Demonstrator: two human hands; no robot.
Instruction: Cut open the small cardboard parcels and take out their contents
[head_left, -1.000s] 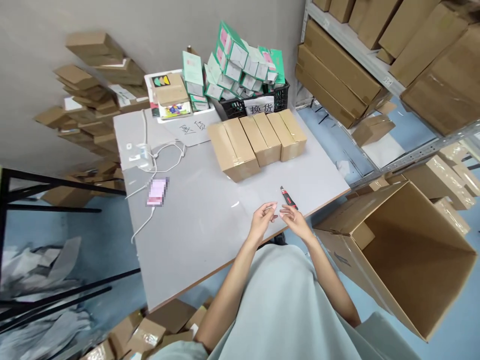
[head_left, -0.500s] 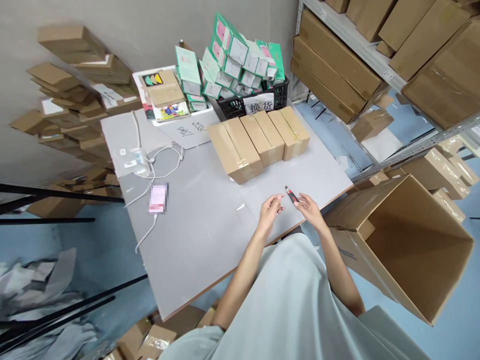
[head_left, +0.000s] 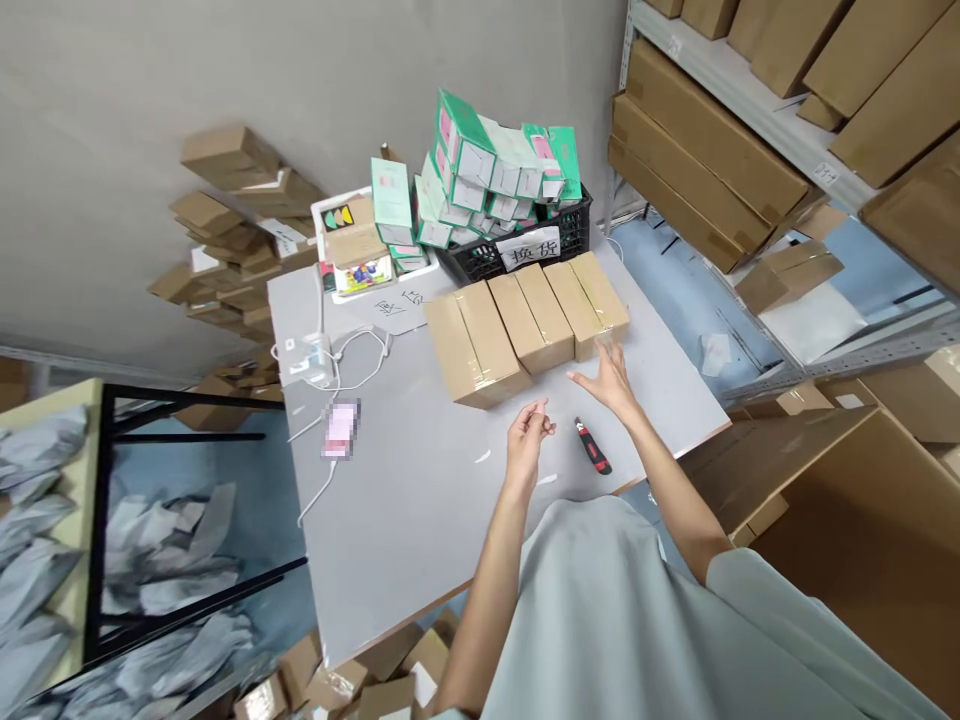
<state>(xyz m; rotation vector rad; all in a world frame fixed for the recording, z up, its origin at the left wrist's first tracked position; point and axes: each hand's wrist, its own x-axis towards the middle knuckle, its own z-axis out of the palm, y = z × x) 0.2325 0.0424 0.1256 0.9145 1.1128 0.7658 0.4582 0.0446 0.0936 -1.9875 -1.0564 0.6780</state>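
Three taped brown cardboard boxes stand side by side on the grey table: a left box point(head_left: 472, 340), a middle box point(head_left: 531, 318) and a right box point(head_left: 588, 300). My right hand point(head_left: 611, 380) is open, thumb and fingers spread, at the near end of the right box; whether the fingertips touch it I cannot tell. My left hand point(head_left: 527, 440) hovers in front of the left box with its fingers curled together; anything inside them is hidden. Between my hands and nearer to me, a black and red utility knife point(head_left: 593, 447) lies on the table.
Behind the boxes are a black crate point(head_left: 480, 262) piled with green-and-white cartons and a white bin point(head_left: 330, 225). A phone point(head_left: 341, 430) and white cables lie at left. To the right stand a large open carton point(head_left: 862, 540) and a shelf point(head_left: 750, 120) of boxes.
My right hand has let go of the utility knife, now lying on the table, and has moved forward to the right box. The camera view has shifted; my left hand stays curled.
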